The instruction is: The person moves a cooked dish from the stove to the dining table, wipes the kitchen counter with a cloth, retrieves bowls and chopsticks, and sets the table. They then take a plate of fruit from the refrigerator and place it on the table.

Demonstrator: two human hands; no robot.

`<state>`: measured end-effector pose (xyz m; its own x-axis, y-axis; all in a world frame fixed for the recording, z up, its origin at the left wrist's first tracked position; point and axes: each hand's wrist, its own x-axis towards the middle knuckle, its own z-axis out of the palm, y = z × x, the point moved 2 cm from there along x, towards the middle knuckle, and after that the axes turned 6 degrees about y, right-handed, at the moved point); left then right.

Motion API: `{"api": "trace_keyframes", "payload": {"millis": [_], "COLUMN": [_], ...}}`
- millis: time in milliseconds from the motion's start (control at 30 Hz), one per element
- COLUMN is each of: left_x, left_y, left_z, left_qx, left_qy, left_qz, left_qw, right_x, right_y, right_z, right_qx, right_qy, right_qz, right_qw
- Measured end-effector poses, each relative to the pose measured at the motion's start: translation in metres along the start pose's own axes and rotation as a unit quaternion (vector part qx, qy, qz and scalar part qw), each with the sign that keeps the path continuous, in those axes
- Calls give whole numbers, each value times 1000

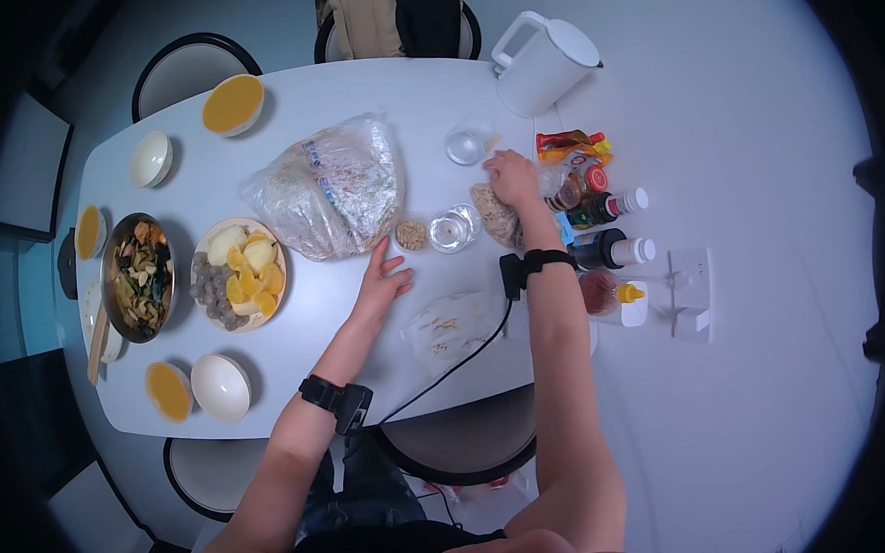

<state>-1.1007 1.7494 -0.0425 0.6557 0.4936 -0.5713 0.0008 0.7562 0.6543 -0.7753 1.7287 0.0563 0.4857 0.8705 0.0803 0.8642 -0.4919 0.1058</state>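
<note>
My left hand (379, 287) hovers over or rests on the white table with its fingers apart, holding nothing. Its fingertips are beside a large clear plastic bag (337, 189) with printed writing and a small cup of nuts or grains (411, 235). Right of that cup stands a clear glass (452, 229). My right hand (514, 179) lies at the upper end of a bag of light-brown pieces (495, 212); whether its fingers grip the bag is hidden. Just beyond these fingertips is another clear glass (466, 145).
A white electric kettle (545, 64) and several sauce bottles (595, 249) line the right end. At left are a fruit plate (280, 278), a metal bowl of cooked food (144, 279) and small bowls (221, 388). A thin plastic sheet (444, 327) and a black cable (453, 373) lie nearby.
</note>
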Motion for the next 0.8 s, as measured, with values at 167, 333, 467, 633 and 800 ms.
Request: {"api": "trace_keyframes", "payload": {"millis": [167,333,467,633,800], "left_x": [18,34,43,52,70], "left_y": [-3,-2,1,3,-5], "left_z": [21,33,40,47,62], "left_qx": [-9,10,36,35,83], "left_qy": [-13,-22,-6,-26,-86], "left_qz": [2,24,14,24,23], "left_qw": [1000,999,999,999,993], "right_x": [7,-4,-66,-121,-142], "right_y": [15,13,-27,-67,-55], "right_z": [30,-3,-34,-32,-39], "right_qx": [-89,28,446,351,293], "right_qy": [-55,84,2,61,38], "right_qz": [62,48,-46,-37,24], "right_qw": [993,995,894,934,955]}}
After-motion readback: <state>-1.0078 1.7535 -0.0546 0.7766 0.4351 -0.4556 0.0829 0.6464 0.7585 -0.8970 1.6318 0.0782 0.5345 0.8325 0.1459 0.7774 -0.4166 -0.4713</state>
